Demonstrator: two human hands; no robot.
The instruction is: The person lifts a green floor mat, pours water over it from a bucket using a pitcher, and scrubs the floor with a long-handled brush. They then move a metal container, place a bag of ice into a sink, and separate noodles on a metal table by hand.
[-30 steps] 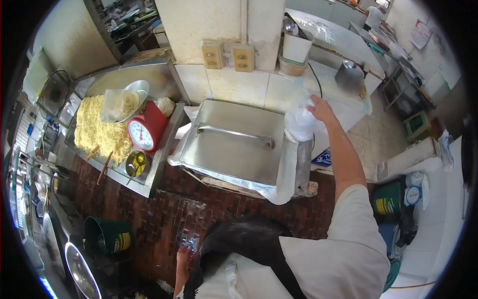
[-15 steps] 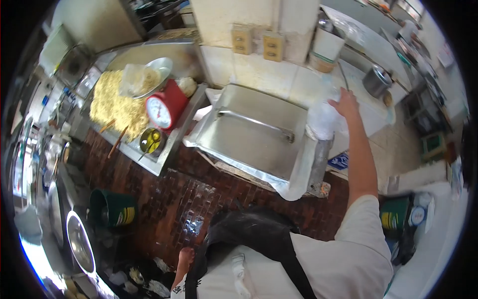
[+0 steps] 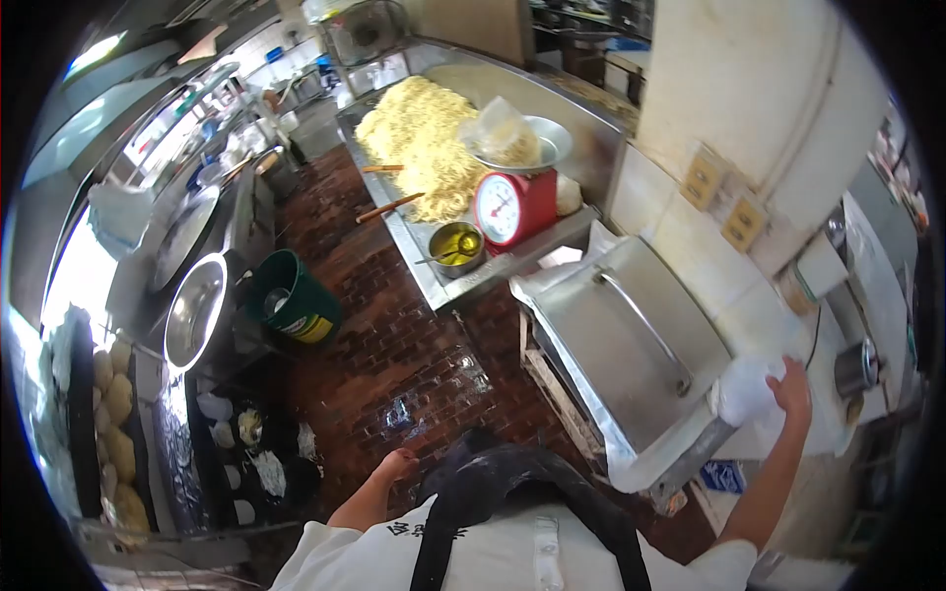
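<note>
My right hand (image 3: 790,386) is at the clear plastic bags (image 3: 746,391) beside the steel lid (image 3: 636,340), its fingers apart. Whether it touches the plastic I cannot tell. My left hand (image 3: 398,464) hangs low over the brick floor, near nothing; its fingers are too small to read. On the steel counter lies a heap of yellow noodles (image 3: 419,138). A red scale (image 3: 518,209) stands beside it, bearing a metal pan (image 3: 550,141) with a bag of noodles (image 3: 507,133). In front of the scale is a pot of yellow oil (image 3: 456,248) with a ladle in it.
A green bucket (image 3: 296,297) stands on the floor at left, near a steel bowl (image 3: 196,313). Wooden sticks (image 3: 390,207) jut over the counter's edge. Wall outlets (image 3: 722,197) are above the lidded box. A metal pot (image 3: 855,368) stands at far right.
The view has swung left, so the counter, scale and lidded box appear farther right. My right hand remains by the plastic bags. More of my left forearm shows.
</note>
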